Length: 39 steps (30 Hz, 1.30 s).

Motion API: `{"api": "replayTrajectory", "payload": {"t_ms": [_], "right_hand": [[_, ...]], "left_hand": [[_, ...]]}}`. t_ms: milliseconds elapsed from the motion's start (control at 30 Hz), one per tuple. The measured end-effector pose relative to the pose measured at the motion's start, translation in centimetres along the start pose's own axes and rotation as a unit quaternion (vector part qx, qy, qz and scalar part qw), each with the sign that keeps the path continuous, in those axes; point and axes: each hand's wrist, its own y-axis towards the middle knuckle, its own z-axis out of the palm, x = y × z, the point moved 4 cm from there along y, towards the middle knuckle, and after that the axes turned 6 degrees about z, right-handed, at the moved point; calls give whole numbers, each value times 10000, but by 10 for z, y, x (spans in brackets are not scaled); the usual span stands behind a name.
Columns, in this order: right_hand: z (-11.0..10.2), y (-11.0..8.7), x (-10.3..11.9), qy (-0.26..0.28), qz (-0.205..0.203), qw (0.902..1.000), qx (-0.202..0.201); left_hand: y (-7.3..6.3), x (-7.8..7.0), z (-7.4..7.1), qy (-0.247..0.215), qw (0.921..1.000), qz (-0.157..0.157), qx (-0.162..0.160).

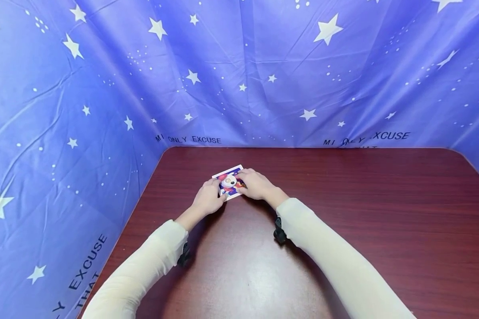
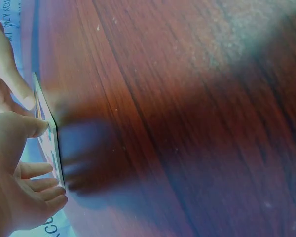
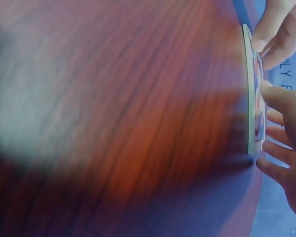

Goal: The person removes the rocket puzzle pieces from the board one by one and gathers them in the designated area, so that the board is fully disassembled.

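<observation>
A thin, flat square picture board [image 1: 229,193] with a pale border and a colourful cartoon print lies low over the table, turned slightly askew. My left hand [image 1: 208,197] holds its left side, thumb at the near corner and fingers along the edge. Across from it, my right hand [image 1: 257,184] grips the right side, fingers toward the far corner and thumb over the print. In the left wrist view the board [image 2: 55,143] shows nearly edge-on, with the left thumb on its rim. The right wrist view also has the board [image 3: 251,98] edge-on, beside the right thumb and bent fingers.
A dark red wood-grain table [image 1: 363,212] spreads around the board. Behind and to the left hangs a blue curtain [image 1: 263,53] with white stars and lettering, meeting the table's far edge. Black bands [image 1: 279,231] show under both pale sleeves.
</observation>
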Motion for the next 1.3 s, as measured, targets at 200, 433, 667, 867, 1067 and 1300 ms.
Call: {"api": "replayTrajectory", "payload": {"t_ms": [200,433,667,867,1067,1300], "right_hand": [[2,3,6,-108,-91,9999,-55],[4,4,3,-200,-82,9997,-91],[1,1,-2,-196,-121,9993,-287],[-5,-8,-6,-250,-236,9988,-344],[-8,-21,-6,-344,-217,9984,-391],[-8,-32,-11,-470,-230,9972,-532]], "left_hand": [[1,-1,2,-43,10000,52,-12],[3,-4,2,48,9999,97,-2],[7,-10,4,36,9998,196,75],[12,-14,6,98,9989,416,207],[12,-20,6,86,9971,703,279],[14,-26,10,94,9955,848,414]]}}
